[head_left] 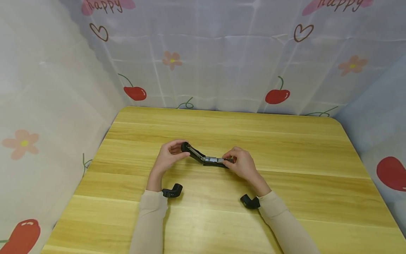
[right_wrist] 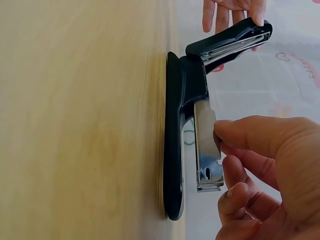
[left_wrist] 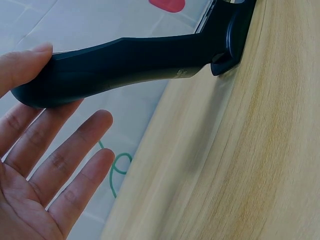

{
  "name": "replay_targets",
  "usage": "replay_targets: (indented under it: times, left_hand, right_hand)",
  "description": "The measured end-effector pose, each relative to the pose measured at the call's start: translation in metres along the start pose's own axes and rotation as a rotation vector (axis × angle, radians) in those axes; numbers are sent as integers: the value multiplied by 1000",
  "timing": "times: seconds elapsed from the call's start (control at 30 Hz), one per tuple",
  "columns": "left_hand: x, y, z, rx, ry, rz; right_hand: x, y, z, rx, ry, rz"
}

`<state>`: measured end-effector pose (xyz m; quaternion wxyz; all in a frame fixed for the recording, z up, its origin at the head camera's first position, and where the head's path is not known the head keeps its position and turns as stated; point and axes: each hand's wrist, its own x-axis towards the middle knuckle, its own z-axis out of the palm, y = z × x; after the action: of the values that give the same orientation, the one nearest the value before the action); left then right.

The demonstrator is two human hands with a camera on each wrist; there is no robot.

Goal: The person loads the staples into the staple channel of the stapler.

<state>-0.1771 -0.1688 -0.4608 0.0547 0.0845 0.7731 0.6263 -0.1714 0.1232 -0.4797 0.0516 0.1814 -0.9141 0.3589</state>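
Here's the black stapler (right_wrist: 195, 80), folded wide open between the two hands, its base against the worktop (head_left: 209, 218)! The left hand (head_left: 166, 155) pinches the tip of the raised upper arm (left_wrist: 120, 67), its two lowest fingers reaching clear of it. Across at the right hand (head_left: 242, 164), thumb and fingers pinch at the shiny metal magazine (right_wrist: 205, 132), right at the fingertips!

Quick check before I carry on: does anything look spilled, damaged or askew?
Nothing stands out. The stapler is wide open, but the left hand holds its top cover and the right hand is at its metal magazine, so that seems deliberate. No spill or breakage shows. Fine detail is unclear.
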Motion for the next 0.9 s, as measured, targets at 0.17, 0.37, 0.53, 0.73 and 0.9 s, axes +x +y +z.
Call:
replay_targets:
  times: [0.17,0.37,0.53,0.73,0.9]
  left_hand:
    - [0,1,0,2,3,4]
    - [1,1,0,2,2,3]
    - [1,0,0,4,1,1]
    - [0,0,0,4,7,-4]
    - [0,0,-1,1,8,-8]
  right_hand:
    - [0,0,1,13,5,-5]
    - [0,1,2,14,6,-7]
    - [1,2,3,9,-4,8]
    - [0,0,2,0,-35,40]
    - [0,-1,2,-30,-51,60]
